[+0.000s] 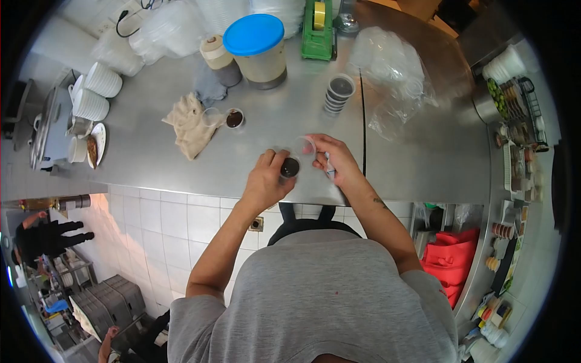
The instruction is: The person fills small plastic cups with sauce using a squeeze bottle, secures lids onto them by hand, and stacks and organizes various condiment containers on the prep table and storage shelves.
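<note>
My left hand (264, 182) is closed around a small clear sauce cup (290, 167) with dark sauce in it, just above the steel counter's front edge. Close beside it, my right hand (339, 158) pinches a round clear plastic lid (307, 146) by its rim. Something small and whitish (330, 166) shows against the right palm; its kind I cannot make out. Farther left stands another sauce cup (235, 118) with dark contents, next to a clear lid or cup (212, 117) by a beige cloth (189, 128). A stack of sauce cups (338, 95) is beyond my right hand.
At the back are a tub with a blue lid (254, 35), a squeeze bottle (220, 60) and a green tape dispenser (318, 31). Plastic bags (393, 66) lie back right. White bowls (91, 104) and a plate (100, 145) stand left. Other people are at lower left.
</note>
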The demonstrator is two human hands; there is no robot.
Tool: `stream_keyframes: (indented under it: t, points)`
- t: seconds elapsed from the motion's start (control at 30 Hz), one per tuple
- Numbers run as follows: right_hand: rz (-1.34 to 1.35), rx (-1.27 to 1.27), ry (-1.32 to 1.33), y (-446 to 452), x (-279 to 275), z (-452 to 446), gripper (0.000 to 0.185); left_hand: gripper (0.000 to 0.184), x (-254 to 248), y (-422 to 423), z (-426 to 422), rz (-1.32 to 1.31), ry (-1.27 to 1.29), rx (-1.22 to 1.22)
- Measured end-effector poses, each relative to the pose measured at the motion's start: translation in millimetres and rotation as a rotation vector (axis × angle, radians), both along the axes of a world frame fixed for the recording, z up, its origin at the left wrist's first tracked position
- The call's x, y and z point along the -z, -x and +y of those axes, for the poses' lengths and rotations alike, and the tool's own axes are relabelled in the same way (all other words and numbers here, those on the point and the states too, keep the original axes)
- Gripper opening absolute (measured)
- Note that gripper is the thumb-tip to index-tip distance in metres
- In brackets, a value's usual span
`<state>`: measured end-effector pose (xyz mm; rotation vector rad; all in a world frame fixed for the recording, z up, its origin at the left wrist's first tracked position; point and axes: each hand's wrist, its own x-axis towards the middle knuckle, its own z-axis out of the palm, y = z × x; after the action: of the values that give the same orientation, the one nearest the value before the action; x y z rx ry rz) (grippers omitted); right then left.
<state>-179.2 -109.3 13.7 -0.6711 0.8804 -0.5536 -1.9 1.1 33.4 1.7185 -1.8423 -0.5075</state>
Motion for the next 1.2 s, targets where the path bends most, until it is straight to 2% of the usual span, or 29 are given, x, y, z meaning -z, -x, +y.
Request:
stream_keyframes:
  t: [0.03, 0.07, 0.17, 0.2, 0.3, 0.4, 0.5, 0.6, 0.7, 0.8, 0.9, 1.0, 1.07, 1.2]
  points:
    - [0.04, -0.044, 0.038, -5, 1, 1, 0.014, 0.054, 1, -1, -1, 0.026, 0.002, 0.002]
    - [0.153, -0.039, 0.197, -12, 9, 5, 0.012, 0.055, 3, -2, -2, 0.053, 0.001, 0.004]
    - [0.376, -0.008, 0.989, -25, 20, 19, 0.011, 0.058, 7, 3, -1, 0.145, -0.002, -0.082]
    - [0.431, -0.026, 0.993, -26, 13, 23, 0.011, 0.059, 8, 5, -1, 0.177, 0.0, -0.128]
    - [0.522, 0.025, 1.138, -31, 7, 33, 0.008, 0.059, 17, 1, 3, 0.369, -0.212, -0.18]
    - [0.497, 0.073, 1.228, -34, 11, 36, 0.007, 0.054, -1, -6, 0, 0.789, -0.568, -0.299]
    - [0.52, 0.025, 1.214, -34, 14, 35, 0.006, 0.042, -4, -7, -14, 0.882, -0.644, -0.423]
    - [0.55, 0.036, 1.299, -38, 17, 35, 0.009, 0.031, -1, -11, -23, 0.779, -0.672, -0.348]
    - [0.751, -0.034, 1.48, -40, 18, 41, 0.013, 0.03, -10, -13, -34, 0.743, -0.735, -0.277]
    - [0.822, -0.064, 1.5, -41, 19, 43, 0.015, 0.027, -3, -10, -35, 0.644, -0.718, -0.274]
    - [0.836, -0.066, 1.407, -43, 19, 42, 0.009, 0.032, 5, -8, -30, 0.642, -0.642, -0.31]
    - [0.675, -0.025, 1.303, -37, 17, 37, 0.003, 0.048, 27, -38, -24, 0.291, -0.441, -0.456]
    - [0.626, 0.167, 1.332, -32, -4, 26, 0.003, 0.067, 17, -61, -22, 0.103, -0.217, -0.719]
    - [0.64, 0.43, 1.294, -13, -80, -19, 0.004, 0.069, 26, -88, -42, -0.144, -0.032, -0.772]
